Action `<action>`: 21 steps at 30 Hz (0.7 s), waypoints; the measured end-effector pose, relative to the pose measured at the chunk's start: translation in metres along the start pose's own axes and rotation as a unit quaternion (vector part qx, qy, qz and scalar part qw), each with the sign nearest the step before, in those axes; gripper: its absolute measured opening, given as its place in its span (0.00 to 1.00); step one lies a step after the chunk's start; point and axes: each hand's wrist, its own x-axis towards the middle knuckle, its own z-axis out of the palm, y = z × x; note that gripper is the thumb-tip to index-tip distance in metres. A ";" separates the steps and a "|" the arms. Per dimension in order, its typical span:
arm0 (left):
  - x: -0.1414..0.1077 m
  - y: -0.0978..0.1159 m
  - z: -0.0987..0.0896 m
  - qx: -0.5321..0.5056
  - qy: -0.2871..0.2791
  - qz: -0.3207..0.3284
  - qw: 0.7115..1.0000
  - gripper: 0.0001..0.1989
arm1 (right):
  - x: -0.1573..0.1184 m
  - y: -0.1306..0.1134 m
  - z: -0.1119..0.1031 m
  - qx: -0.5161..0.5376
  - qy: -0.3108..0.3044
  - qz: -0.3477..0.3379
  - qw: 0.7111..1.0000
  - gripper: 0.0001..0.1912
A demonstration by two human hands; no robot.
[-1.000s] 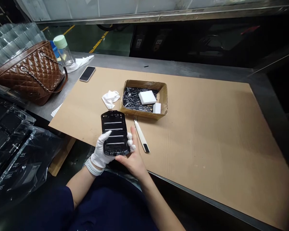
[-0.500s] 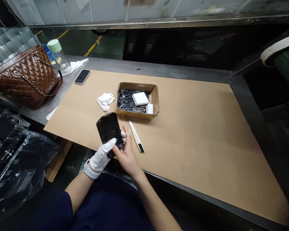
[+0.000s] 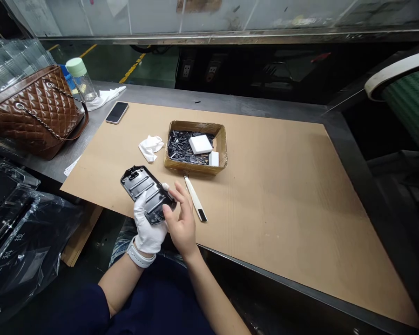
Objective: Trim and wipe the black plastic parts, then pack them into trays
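Well left of the cardboard tray (image 3: 195,170), a stack of clear plastic trays (image 3: 10,60) is piled behind a quilted brown leather handbag (image 3: 35,111), and a green-capped glass bottle (image 3: 80,79) is stood just behind the bag. A smartphone (image 3: 117,112) is laid nearer the tray, and a crumpled white cloth (image 3: 151,147) is left just beside it. Below the tray's left corner, a black plastic panel (image 3: 148,193) is held tilted, its slotted face upward, on a white-gloved left hand (image 3: 147,223), which is curled up around it from beneath. The bare right hand (image 3: 183,223) is held half open, with its thumb at the panel's edge; whether the panel is gripped by it cannot be told. The panel appears to be under inspection, and a firmer right-hand hold seems called for before it is turned. Small black parts (image 3: 181,146) and white foam blocks (image 3: 200,144) are held in the tray, a white-handled utility knife (image 3: 194,197) is laid just below it, and a green drum (image 3: 412,97) is seen far to its right.
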 end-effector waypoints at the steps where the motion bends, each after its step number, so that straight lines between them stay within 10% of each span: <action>1: 0.001 0.003 0.002 -0.025 0.009 0.003 1.000 0.23 | 0.001 -0.004 -0.001 -0.009 -0.003 0.003 1.000 0.13; 12: 0.005 0.023 0.000 -0.061 0.027 -0.014 0.998 0.13 | 0.011 -0.010 -0.012 -0.147 -0.018 -0.236 0.960 0.11; 17: 0.002 0.041 -0.007 -0.061 -0.017 -0.054 0.996 0.13 | 0.004 -0.020 0.001 -0.100 -0.020 -0.155 0.983 0.09; 21: 0.008 0.054 -0.021 -0.194 0.017 -0.015 0.981 0.15 | 0.024 -0.035 0.001 -0.051 0.196 -0.178 0.963 0.17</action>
